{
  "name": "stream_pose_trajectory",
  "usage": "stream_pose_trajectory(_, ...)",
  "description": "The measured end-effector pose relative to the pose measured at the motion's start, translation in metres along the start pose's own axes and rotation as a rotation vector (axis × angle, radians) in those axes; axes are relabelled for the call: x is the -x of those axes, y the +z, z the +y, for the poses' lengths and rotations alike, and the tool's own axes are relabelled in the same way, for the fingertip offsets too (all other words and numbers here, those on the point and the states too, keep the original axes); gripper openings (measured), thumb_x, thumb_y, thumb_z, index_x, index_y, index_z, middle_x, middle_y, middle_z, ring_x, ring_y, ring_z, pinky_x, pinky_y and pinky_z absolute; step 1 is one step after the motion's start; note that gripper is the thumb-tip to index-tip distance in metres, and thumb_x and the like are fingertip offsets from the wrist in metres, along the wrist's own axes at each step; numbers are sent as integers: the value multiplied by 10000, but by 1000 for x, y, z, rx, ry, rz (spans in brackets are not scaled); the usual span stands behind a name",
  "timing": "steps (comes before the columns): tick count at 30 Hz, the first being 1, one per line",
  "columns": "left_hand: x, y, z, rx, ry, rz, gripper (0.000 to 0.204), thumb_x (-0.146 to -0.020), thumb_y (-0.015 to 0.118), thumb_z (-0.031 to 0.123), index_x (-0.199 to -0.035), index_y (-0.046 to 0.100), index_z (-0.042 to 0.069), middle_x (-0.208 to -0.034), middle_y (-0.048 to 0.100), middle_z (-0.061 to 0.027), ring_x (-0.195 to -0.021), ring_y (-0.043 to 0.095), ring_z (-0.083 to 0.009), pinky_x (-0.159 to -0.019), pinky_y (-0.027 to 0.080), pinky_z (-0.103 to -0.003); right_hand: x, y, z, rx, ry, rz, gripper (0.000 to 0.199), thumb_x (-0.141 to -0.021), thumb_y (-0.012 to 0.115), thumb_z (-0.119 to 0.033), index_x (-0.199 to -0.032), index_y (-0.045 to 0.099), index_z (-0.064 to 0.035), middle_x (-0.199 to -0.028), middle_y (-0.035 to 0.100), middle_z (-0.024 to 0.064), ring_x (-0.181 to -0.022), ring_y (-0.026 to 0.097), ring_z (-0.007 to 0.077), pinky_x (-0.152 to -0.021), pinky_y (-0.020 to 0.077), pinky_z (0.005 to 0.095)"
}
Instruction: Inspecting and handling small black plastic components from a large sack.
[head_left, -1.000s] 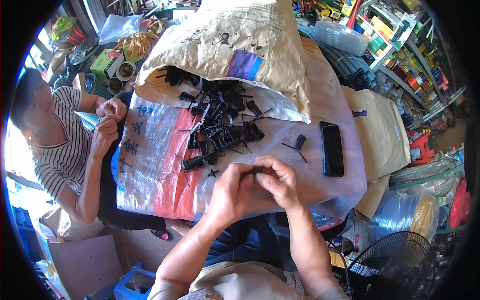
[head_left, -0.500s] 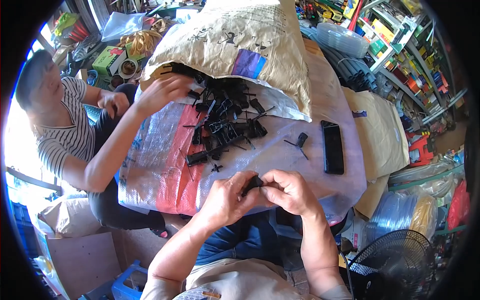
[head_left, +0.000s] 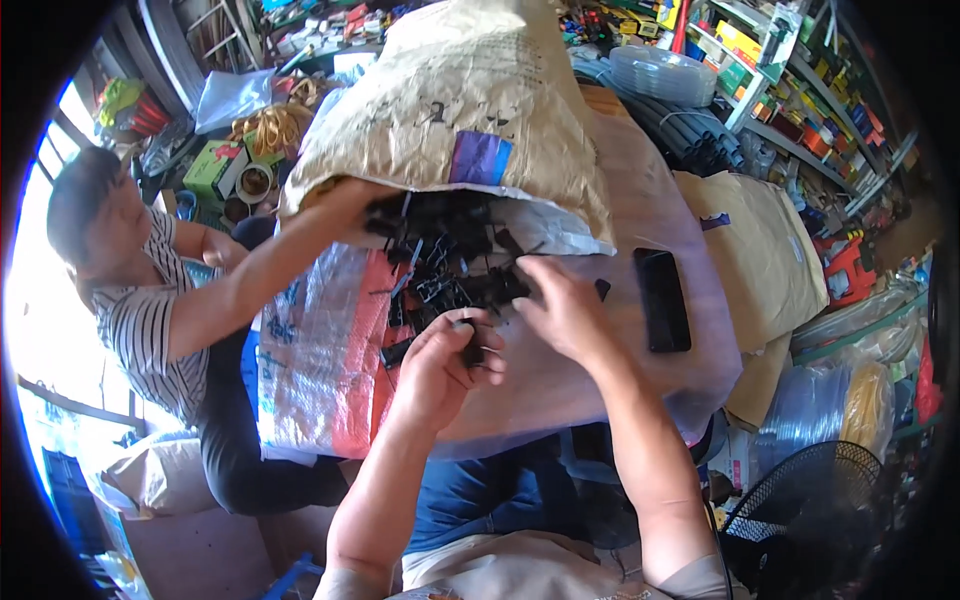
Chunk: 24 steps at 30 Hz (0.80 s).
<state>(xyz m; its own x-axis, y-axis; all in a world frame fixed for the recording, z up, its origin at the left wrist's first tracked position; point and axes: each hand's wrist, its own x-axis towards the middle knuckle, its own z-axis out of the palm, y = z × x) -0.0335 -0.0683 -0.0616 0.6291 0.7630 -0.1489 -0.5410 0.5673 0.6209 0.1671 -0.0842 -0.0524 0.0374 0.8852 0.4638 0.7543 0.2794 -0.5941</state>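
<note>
My left hand [head_left: 440, 362] is closed around a small black plastic part [head_left: 471, 346], at the near side of a pile of similar black plastic parts [head_left: 440, 265] with thin prongs. At the pile's right side, my right hand [head_left: 562, 305] has its thumb and forefinger on either side of another black part [head_left: 508, 286]; its other fingers are partly hidden. The pile spills from the mouth of a big tan paper sack [head_left: 390, 135] lying on the table. Just right of my right hand, a loose black part [head_left: 602, 289] shows partly.
A person in a striped shirt [head_left: 150, 325] sits at the left, one arm reaching into the sack mouth. A black phone [head_left: 662, 300] lies on the plastic-covered table [head_left: 600, 400]. A second tan sack [head_left: 755, 265] leans at the right. A fan [head_left: 800, 510] stands at lower right.
My hands were together over the near table edge; now they are apart. Both moved forward to the pile, the left keeping a black part. The other person's hand went deeper into the sack.
</note>
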Motion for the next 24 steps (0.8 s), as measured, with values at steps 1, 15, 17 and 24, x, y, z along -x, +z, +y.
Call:
stream_pose_trajectory(1,-4,1,3,25,-21,40,196,-934,452,83,-1093,526,-4,-911,643,-155,-721,662,-249,-637,563,-349,-2,9,11,110,-122,46,362,-761,674,-38,-1108,570,-24,-979,626,197,-802,637,365,-704,523,423)
stream_pose_trajectory(15,-29,8,-6,-356,-27,-42,91,-883,579,31,-965,608,5,-917,640,-84,-669,551,-134,-626,461,-268,2,-34,10,-72,106,287,236,-802,614,28,-1038,599,22,-957,623,144,-724,613,224,-640,495,294)
stream_pose_trajectory(17,-27,13,-7,-432,-13,-28,220,-893,616,95,-1085,603,-12,-923,638,-53,-684,533,-106,-643,448,-244,13,-40,12,-424,227,271,140,-883,590,6,-1021,612,18,-925,610,41,-713,552,81,-637,462,223)
stream_pose_trajectory(24,-16,20,-6,-942,283,-128,406,-879,692,211,-1181,563,-28,-932,629,-46,-770,538,-82,-683,431,-216,30,-37,-12,-795,170,12,96,-922,596,-46,-972,644,21,-1041,607,70,-751,570,79,-642,468,211)
